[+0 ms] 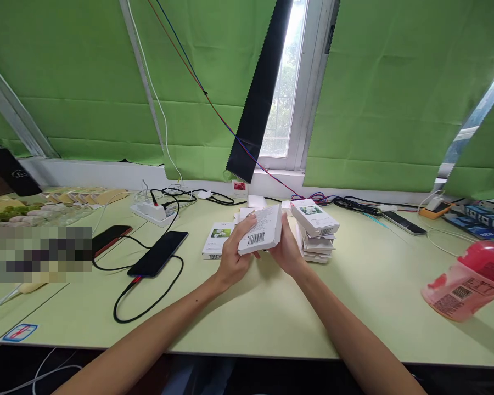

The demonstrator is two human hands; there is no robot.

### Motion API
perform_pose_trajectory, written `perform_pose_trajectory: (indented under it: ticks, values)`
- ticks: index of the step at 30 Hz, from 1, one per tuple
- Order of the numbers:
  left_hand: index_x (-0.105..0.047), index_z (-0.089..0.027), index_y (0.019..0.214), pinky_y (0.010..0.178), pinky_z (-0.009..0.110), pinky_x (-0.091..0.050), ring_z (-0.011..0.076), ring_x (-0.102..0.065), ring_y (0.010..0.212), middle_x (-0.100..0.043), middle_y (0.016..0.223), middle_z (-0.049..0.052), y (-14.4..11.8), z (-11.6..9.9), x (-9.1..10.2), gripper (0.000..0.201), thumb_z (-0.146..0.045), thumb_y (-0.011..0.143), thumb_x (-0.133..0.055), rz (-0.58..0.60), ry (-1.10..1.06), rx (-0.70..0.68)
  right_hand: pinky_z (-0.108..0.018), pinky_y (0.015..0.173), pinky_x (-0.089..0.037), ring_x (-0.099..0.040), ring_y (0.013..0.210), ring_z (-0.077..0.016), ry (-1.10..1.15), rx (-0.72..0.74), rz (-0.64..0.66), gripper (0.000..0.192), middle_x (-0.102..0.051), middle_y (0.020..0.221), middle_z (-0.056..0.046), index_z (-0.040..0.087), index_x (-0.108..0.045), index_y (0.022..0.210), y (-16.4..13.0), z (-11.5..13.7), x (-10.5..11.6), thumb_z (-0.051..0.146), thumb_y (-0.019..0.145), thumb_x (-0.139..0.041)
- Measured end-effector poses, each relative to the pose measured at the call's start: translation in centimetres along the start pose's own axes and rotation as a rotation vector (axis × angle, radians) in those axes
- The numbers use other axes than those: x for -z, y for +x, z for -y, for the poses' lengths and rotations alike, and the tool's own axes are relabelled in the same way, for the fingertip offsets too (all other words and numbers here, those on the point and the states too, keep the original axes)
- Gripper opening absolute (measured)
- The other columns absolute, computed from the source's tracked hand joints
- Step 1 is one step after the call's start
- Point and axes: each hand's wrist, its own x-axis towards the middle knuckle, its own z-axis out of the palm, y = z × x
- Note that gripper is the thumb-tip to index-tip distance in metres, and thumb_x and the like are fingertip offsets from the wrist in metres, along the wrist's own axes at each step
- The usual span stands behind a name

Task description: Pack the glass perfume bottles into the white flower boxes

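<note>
White box (260,230) between both hands' grip

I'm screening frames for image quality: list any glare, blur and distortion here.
Head view: the window strip is blown out by daylight; a pixelated patch masks part of the table's left; wide-angle bending curves the table edge; the white box in both hands stays sharp, barcode visible.

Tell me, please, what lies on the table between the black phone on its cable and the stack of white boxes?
In the head view, a flat white box lies there, behind the hands' held box.
</note>
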Motion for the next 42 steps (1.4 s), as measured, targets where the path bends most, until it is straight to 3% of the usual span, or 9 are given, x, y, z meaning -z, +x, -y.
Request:
perform_pose_trajectory:
  ticks: [6,11,16,21,26,33,37,42]
  values:
    - [-0.056,-0.029,0.145,0.074,0.035,-0.068,0.0328,-0.055,0.140,-0.053,0.155,0.011,0.3,0.1,0.2,0.051,-0.014,0.097,-0.049,-0.070,0.131,-0.046,-0.029,0.066,-0.059,-0.073,0.089,-0.0220,-0.039,0.070,0.055,0.058,-0.078,0.099,-0.002,0.026,-0.063,0.128,-0.4,0.0,-0.3,0.069,0.089,-0.065]
    - [-0.056,-0.028,0.145,0.102,0.048,-0.060,0.0317,-0.054,0.142,-0.055,0.154,0.011,0.4,0.3,0.3,0.050,-0.016,0.097,-0.052,-0.116,0.249,-0.022,-0.027,0.069,-0.058,-0.071,0.090,-0.0180,-0.096,0.131,0.068,0.071,-0.074,0.113,0.000,0.037,-0.042,0.153,-0.6,0.0,-0.4,0.064,0.092,-0.065]
    - [-0.054,-0.029,0.146,0.116,0.053,-0.049,0.0302,-0.051,0.145,-0.055,0.154,0.011,0.6,0.1,0.5,0.052,-0.012,0.097,-0.053,-0.110,0.269,-0.084,-0.031,0.074,-0.058,-0.068,0.098,-0.0195,-0.198,0.184,0.089,0.082,-0.068,0.129,-0.003,0.040,-0.027,0.163,-0.9,-0.2,0.1,0.066,0.094,-0.061]
    - [-0.053,-0.030,0.147,0.115,0.054,-0.050,0.0319,-0.050,0.146,-0.052,0.155,0.012,0.7,-0.2,0.4,0.052,-0.022,0.097,-0.061,-0.093,0.272,-0.090,-0.031,0.081,-0.057,-0.065,0.110,-0.0219,-0.336,0.226,0.084,0.086,-0.061,0.143,-0.005,0.038,-0.023,0.166,-1.0,-0.4,0.6,0.063,0.094,-0.063]
    - [-0.051,-0.033,0.149,0.108,0.052,-0.056,0.0351,-0.043,0.151,-0.045,0.160,0.014,0.5,-0.6,0.2,0.060,-0.032,0.094,-0.072,-0.046,0.185,-0.053,-0.030,0.082,-0.059,-0.062,0.122,-0.0235,-0.347,0.253,0.069,0.080,-0.044,0.163,-0.003,0.038,-0.029,0.164,-1.0,-0.2,0.4,0.066,0.095,-0.059]
    - [-0.050,-0.034,0.151,0.104,0.052,-0.059,0.0392,-0.036,0.154,-0.038,0.163,0.015,0.6,-0.3,0.4,0.062,-0.054,0.095,-0.067,0.016,0.060,-0.048,-0.030,0.080,-0.060,-0.066,0.112,-0.0234,-0.407,0.312,0.041,0.077,-0.061,0.148,-0.008,0.031,-0.037,0.163,-0.8,-0.1,0.5,0.066,0.096,-0.057]
    - [-0.053,-0.034,0.149,0.103,0.051,-0.059,0.0363,-0.040,0.152,-0.042,0.161,0.015,0.6,-0.4,0.3,0.048,-0.049,0.103,-0.056,-0.006,0.081,-0.041,-0.029,0.078,-0.061,-0.066,0.114,-0.0241,-0.408,0.336,0.051,0.074,-0.063,0.144,-0.007,0.031,-0.040,0.162,-0.8,-0.2,0.6,0.064,0.097,-0.058]
    - [-0.055,-0.032,0.147,0.098,0.048,-0.062,0.0357,-0.046,0.148,-0.045,0.159,0.015,0.6,-0.5,0.1,0.046,-0.046,0.103,-0.057,-0.031,0.108,-0.032,-0.028,0.076,-0.060,-0.067,0.111,-0.0229,-0.399,0.356,0.049,0.071,-0.065,0.141,-0.007,0.030,-0.043,0.160,-0.7,-0.2,0.5,0.064,0.099,-0.055]
